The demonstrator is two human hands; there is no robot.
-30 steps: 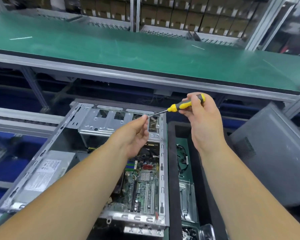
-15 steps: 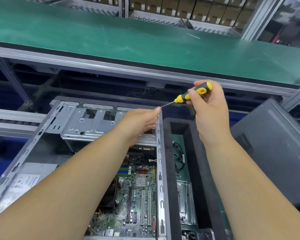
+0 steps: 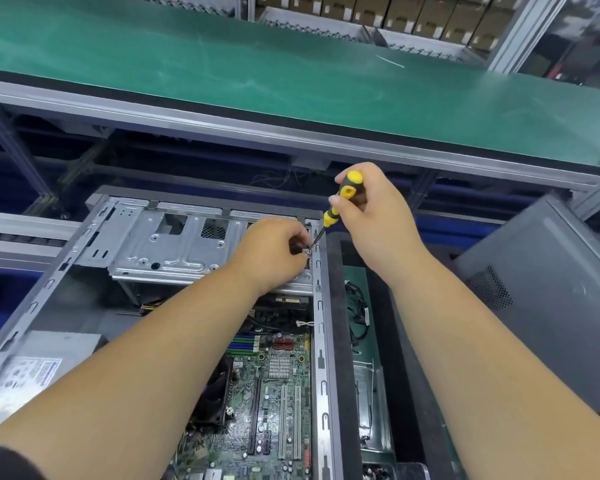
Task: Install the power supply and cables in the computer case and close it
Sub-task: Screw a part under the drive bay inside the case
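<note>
An open grey computer case (image 3: 321,341) lies on its side, its green motherboard (image 3: 278,393) showing. The power supply (image 3: 32,372) with a white label sits at the case's near left. My right hand (image 3: 378,216) grips a yellow-and-black screwdriver (image 3: 340,202), tilted down-left, its tip on a small screw (image 3: 307,251) at the right end of the silver drive cage (image 3: 167,244). My left hand (image 3: 274,251) pinches that screw at the tip, fingers curled.
A black foam tray (image 3: 336,306) with cables and metal parts lies right of the case. The grey side panel (image 3: 541,306) leans at far right. A green conveyor shelf (image 3: 291,81) runs across above; rails at left.
The screwdriver swung from nearly level to steeply tilted and came down onto the drive cage's right end. My left hand dropped with it and now pinches at the tip. The camera moved closer.
</note>
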